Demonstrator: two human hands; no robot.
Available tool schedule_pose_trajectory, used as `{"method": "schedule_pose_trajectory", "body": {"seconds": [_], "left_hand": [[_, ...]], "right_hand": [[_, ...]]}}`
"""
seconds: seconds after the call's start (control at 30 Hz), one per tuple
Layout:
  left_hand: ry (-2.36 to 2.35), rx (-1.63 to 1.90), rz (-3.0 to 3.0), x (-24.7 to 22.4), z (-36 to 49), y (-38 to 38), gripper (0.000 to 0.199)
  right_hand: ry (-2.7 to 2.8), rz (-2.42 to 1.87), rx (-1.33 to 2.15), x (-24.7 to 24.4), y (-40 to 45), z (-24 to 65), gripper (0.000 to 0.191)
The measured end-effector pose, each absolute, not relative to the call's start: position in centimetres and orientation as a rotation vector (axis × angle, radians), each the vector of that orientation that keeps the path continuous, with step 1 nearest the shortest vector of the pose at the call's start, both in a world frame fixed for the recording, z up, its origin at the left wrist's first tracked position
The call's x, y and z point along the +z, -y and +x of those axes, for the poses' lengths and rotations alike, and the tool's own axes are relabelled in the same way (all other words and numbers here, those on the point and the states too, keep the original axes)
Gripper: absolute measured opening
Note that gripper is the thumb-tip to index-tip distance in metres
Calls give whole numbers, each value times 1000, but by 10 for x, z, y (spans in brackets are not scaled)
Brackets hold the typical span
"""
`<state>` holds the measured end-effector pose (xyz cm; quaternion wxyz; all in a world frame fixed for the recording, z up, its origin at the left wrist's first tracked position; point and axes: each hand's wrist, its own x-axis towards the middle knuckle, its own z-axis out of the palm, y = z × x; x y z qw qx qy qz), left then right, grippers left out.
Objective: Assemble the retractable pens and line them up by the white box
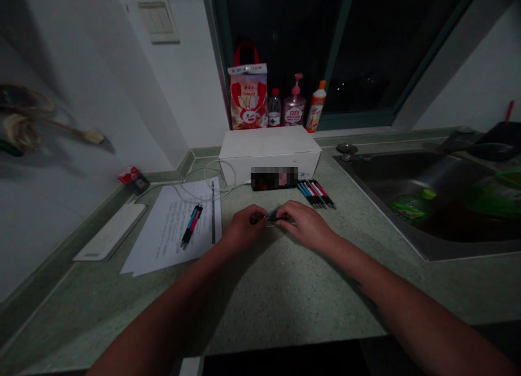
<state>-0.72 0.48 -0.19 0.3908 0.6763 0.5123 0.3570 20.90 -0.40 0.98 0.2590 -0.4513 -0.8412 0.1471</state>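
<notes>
Over the middle of the counter, my left hand and my right hand meet with fingertips pinched round a pen. A short blue and dark stretch of it shows between them; my fingers cover the rest, so I cannot tell whether it is whole or in parts. Just behind my right hand lies a row of several pens with black grips and blue, white or red barrels. To the left, a blue pen and a red pen lie side by side on printed sheets.
A phone with a white cable leans against a white box. Behind are a red bag, a pump bottle and other bottles. A sink is at right. A flat white box lies at left.
</notes>
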Motion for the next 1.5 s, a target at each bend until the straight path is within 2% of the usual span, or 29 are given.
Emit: {"method": "schedule_pose_trajectory", "body": {"seconds": [0.2,0.4,0.5,0.77,0.9,1.0,1.07,1.17,1.23,1.3,1.4,1.5], "left_hand": [[-1200,960,1578,3,-6,-3,19],[-1224,953,1515,7,-4,-1,17],[-1239,990,1472,4,-1,0,18],[-1233,1024,1544,3,6,5,11],[-1226,1052,1525,3,4,3,13],[-1223,1065,1491,1,3,2,16],[-1225,1064,1486,0,2,1,18],[-1214,1070,1481,0,3,2,19],[-1223,1088,1471,0,4,2,19],[-1247,1098,1472,1,4,2,18],[-1269,1094,1486,2,3,1,19],[-1276,1095,1479,4,2,1,18]], "right_hand": [[2246,-1184,372,12,3,210,8],[2210,-1147,380,12,4,211,1],[2161,-1174,402,12,4,211,6],[2034,-1210,680,7,2,207,21],[1965,-1185,776,4,2,205,13],[1957,-1186,762,5,4,204,16],[1966,-1200,746,6,4,205,10],[1980,-1217,768,7,3,206,18],[1964,-1216,764,6,2,207,14],[1939,-1215,732,5,1,208,22],[1972,-1244,698,5,1,209,13],[1994,-1257,712,7,1,209,16]]}}
